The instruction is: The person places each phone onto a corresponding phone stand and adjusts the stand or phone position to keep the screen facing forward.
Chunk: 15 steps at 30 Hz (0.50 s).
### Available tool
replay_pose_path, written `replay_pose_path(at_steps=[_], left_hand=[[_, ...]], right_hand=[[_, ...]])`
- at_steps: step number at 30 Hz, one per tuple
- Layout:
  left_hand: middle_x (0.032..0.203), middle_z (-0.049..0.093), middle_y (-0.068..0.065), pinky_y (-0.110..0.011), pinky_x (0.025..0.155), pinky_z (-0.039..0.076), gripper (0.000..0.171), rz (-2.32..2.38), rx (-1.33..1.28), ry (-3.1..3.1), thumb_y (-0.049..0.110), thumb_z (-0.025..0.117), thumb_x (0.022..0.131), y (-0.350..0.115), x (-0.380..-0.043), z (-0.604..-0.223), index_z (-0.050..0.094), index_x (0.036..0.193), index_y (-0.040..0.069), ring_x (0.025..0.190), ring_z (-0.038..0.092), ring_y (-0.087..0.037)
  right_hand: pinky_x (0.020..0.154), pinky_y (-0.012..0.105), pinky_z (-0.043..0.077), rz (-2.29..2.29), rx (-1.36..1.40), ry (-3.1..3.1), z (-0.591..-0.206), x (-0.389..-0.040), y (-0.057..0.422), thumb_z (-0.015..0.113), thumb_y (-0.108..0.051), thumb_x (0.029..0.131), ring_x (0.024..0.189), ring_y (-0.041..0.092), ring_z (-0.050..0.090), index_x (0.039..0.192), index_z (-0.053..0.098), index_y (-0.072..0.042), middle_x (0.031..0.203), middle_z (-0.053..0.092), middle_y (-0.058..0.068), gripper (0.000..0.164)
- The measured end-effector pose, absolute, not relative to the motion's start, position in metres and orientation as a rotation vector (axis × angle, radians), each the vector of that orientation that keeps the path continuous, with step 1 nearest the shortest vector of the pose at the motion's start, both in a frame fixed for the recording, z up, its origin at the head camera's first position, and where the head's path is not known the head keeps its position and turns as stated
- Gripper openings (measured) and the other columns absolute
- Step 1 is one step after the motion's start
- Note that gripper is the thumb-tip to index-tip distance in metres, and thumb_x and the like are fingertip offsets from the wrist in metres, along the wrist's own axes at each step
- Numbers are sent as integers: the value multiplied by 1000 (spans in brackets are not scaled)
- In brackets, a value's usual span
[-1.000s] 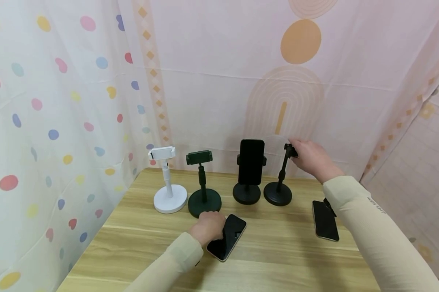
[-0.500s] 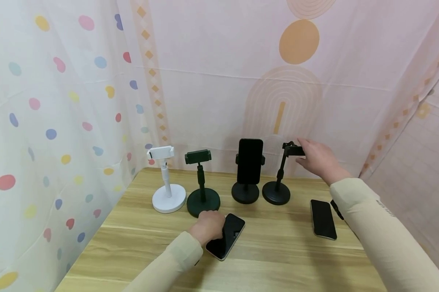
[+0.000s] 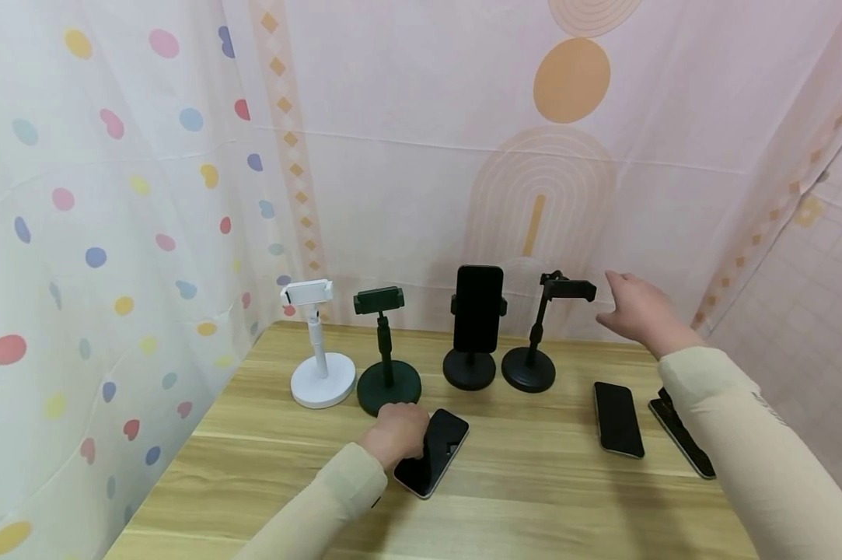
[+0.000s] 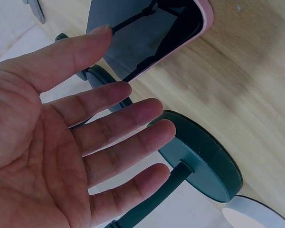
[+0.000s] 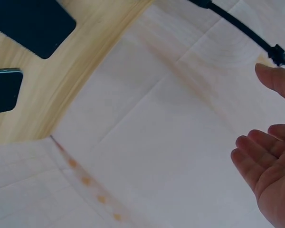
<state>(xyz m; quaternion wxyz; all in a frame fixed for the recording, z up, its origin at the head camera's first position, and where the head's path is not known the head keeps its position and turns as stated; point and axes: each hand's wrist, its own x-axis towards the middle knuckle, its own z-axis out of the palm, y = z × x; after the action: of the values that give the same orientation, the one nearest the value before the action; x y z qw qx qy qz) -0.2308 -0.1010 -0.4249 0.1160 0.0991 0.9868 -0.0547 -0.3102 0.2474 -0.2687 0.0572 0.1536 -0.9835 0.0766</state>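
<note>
My left hand hovers by a black-screened phone lying on the table. In the left wrist view its fingers are straight and spread, with that phone's pink edge beyond the thumb and the green phone stand past the fingertips. Whether the hand touches the phone is unclear. My right hand is in the air, fingers extended and holding nothing, just right of a black phone stand. That stand's clamp points sideways toward the hand, with a gap between them.
A white stand and a green stand stand at the left. Another black stand holds an upright phone. Two phones lie at the right, one flat and one by the sleeve. Curtains hang behind the table.
My right hand has let go of the right black stand's clamp and drawn away to the right. The clamp has swung outward to the right. The left hand stays by its phone.
</note>
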Motion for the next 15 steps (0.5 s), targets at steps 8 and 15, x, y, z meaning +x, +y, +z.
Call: replay_pose_path(at_steps=[8, 15], left_hand=[[89, 65, -5, -39, 75, 52, 29, -179, 298, 2897, 25, 85, 76, -100, -231, -426, 72, 98, 10, 77, 57, -19], [89, 65, -5, -39, 75, 52, 30, -177, 292, 2899, 26, 85, 76, -100, -233, -427, 71, 97, 10, 77, 58, -20]], right_hand=[[100, 63, 37, 210, 404, -3064, -282, -303, 269, 57, -19, 91, 122, 59, 42, 138, 31, 24, 136, 39, 46, 70], [88, 61, 46, 247, 357, -3117, -299, -302, 279, 59, -28, 96, 104, 54, 56, 115, 52, 24, 116, 55, 43, 56]])
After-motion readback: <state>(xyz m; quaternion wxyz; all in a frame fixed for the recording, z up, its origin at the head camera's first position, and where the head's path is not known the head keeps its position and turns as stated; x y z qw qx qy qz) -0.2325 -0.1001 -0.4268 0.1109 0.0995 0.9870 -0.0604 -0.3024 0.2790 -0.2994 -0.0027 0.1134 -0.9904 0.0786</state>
